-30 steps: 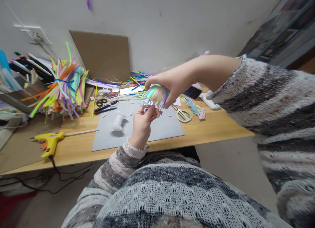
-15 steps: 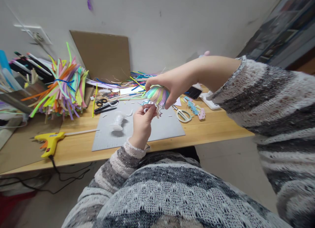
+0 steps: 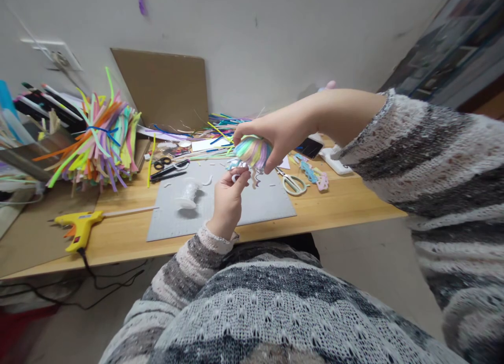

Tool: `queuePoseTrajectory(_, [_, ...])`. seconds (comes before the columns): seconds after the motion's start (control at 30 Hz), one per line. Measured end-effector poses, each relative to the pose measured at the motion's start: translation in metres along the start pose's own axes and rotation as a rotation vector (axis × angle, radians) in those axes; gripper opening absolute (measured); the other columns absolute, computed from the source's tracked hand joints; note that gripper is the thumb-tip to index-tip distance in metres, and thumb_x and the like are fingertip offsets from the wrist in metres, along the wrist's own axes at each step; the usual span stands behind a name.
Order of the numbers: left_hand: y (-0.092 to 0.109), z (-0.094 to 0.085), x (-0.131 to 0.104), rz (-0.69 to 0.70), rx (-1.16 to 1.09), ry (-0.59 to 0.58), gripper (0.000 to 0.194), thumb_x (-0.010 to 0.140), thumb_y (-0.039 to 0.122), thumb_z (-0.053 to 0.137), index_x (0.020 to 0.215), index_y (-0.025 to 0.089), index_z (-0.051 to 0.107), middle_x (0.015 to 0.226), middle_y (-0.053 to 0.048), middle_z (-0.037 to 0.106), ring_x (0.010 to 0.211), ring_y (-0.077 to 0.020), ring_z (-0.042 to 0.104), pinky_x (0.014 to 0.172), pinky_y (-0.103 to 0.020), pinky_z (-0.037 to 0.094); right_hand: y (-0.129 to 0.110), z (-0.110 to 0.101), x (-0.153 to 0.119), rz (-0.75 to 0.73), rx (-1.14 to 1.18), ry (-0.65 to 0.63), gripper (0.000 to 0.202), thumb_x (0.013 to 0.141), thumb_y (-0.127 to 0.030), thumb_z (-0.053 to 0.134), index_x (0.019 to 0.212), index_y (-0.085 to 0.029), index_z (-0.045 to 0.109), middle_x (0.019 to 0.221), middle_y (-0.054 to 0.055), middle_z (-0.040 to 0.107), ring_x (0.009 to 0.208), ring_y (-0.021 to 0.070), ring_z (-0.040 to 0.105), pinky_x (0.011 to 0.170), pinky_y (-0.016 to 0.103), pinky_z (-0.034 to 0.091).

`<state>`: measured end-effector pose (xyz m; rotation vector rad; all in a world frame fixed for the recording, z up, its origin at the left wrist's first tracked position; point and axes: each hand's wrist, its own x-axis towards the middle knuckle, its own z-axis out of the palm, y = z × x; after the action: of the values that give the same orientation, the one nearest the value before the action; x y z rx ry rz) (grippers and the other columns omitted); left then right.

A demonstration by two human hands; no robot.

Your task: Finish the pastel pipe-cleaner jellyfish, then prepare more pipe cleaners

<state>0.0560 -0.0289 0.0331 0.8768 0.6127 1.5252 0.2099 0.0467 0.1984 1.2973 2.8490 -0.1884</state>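
A dome of pastel-striped pipe cleaners (image 3: 254, 151), with thin curly strands hanging under it, is held in the air over the grey board (image 3: 262, 213). From above, my right hand (image 3: 277, 136) has its fingers and thumb curled round the dome. My left hand (image 3: 228, 197) is just below, thumb and fingertips pinched together at the dome's underside on a pale curled strand. The fingers partly hide where that strand meets the dome. On the board near my left hand stands a clear spool (image 3: 189, 193), with small white scraps around it.
Scissors with pale handles (image 3: 293, 184) lie at the board's right edge, beside pastel twisted pieces (image 3: 311, 172). A yellow glue gun (image 3: 81, 228) with its cord is at left, before a large pipe-cleaner bundle (image 3: 103, 138). Black-handled scissors (image 3: 161, 163) and loose pipe cleaners (image 3: 224, 124) lie behind.
My left fingertips have shifted very slightly under the dome. The right hand keeps its hold, and the dome stays in nearly the same place.
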Motion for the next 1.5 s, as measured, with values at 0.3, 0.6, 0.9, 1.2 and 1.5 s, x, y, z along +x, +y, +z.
queuePoseTrajectory(0.3, [0.003,0.004,-0.001,0.034,-0.041,0.033,0.022,0.066,0.024,0.08,0.08,0.018,0.064,0.079,0.003,0.06,0.059,-0.0054,0.055,0.061,-0.02,0.046,-0.02,-0.008,-0.007,-0.024,0.099,-0.185,0.073,0.067,-0.039,0.079,0.132,-0.023,0.05,0.114,0.002,0.061,0.105,0.0224,0.058,0.085,0.031,0.048])
queuePoseTrajectory(0.6, [0.007,0.0,-0.006,0.005,0.062,0.065,0.021,0.069,0.025,0.077,0.086,0.018,0.067,0.075,0.002,0.061,0.059,-0.0055,0.052,0.06,-0.019,0.045,-0.004,0.009,-0.016,-0.096,0.262,-0.177,0.077,0.062,-0.032,0.083,0.13,-0.027,0.048,0.103,0.002,0.062,0.089,0.019,0.062,0.077,0.029,0.052])
queuePoseTrajectory(0.9, [0.019,-0.035,0.02,-0.01,0.65,-0.06,0.016,0.073,0.025,0.073,0.087,0.017,0.074,0.071,-0.003,0.069,0.053,-0.0109,0.055,0.051,-0.023,0.043,0.017,0.135,-0.022,-0.076,1.13,0.1,0.077,0.068,-0.034,0.077,0.131,-0.023,0.034,0.121,0.007,0.053,0.108,0.0212,0.058,0.088,0.034,0.054])
queuePoseTrajectory(1.2, [0.014,-0.055,0.04,0.124,1.274,-0.327,0.012,0.074,0.016,0.067,0.084,0.019,0.073,0.071,-0.003,0.069,0.063,-0.0152,0.058,0.06,-0.027,0.043,0.012,0.219,-0.013,0.139,1.588,0.241,0.081,0.064,-0.037,0.081,0.127,-0.025,0.031,0.13,0.009,0.048,0.116,0.0229,0.054,0.099,0.04,0.048])
queuePoseTrajectory(1.5, [0.013,-0.055,0.034,0.261,1.356,-0.398,0.01,0.084,0.014,0.058,0.089,0.018,0.066,0.085,-0.004,0.066,0.08,-0.0164,0.061,0.072,-0.03,0.049,0.002,0.229,-0.022,0.129,1.558,0.184,0.08,0.066,-0.037,0.08,0.125,-0.027,0.026,0.133,0.012,0.043,0.119,0.0235,0.054,0.102,0.042,0.046])
